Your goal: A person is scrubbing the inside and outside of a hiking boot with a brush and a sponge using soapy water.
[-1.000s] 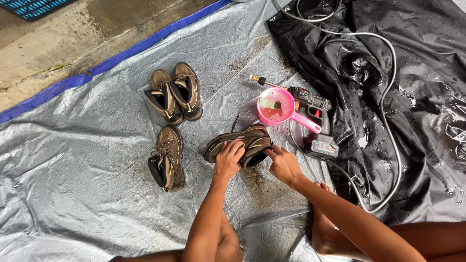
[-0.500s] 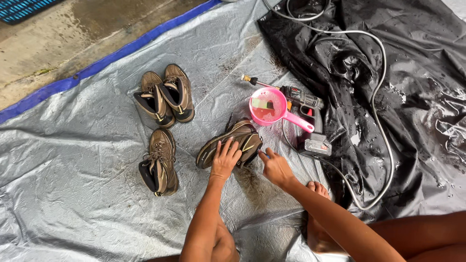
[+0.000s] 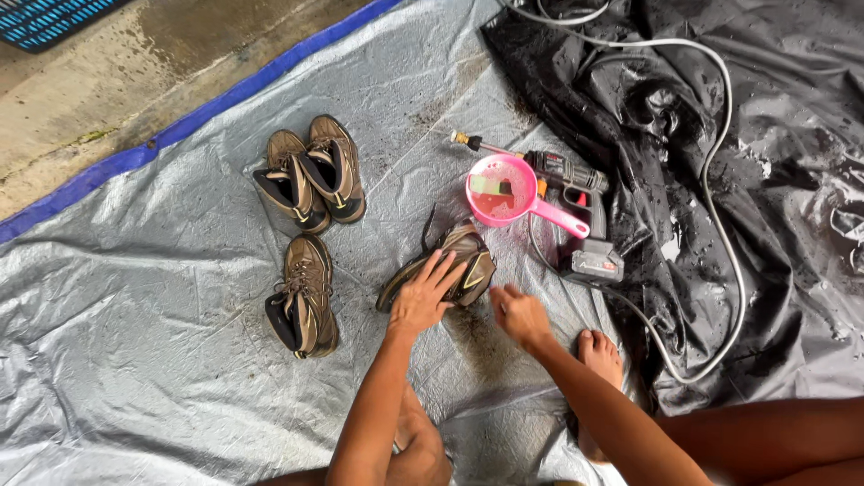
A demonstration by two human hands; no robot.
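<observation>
A muddy brown boot lies on its side on the grey tarp. My left hand rests flat on it, fingers spread over its side. My right hand hovers just right of the boot, fingers loosely curled, holding nothing that I can see. A pink scoop with a green sponge in it sits just beyond the boot. Beside the scoop lies a cordless spray gun with a brass nozzle.
A pair of brown boots stands at the upper left, a single boot below them. A black sheet with a white hose covers the right. My bare foot rests by the sheet. Concrete and a blue crate lie beyond.
My right hand has come off the boot and drawn back to its right. My left hand stays pressed on the boot, which has rolled onto its side.
</observation>
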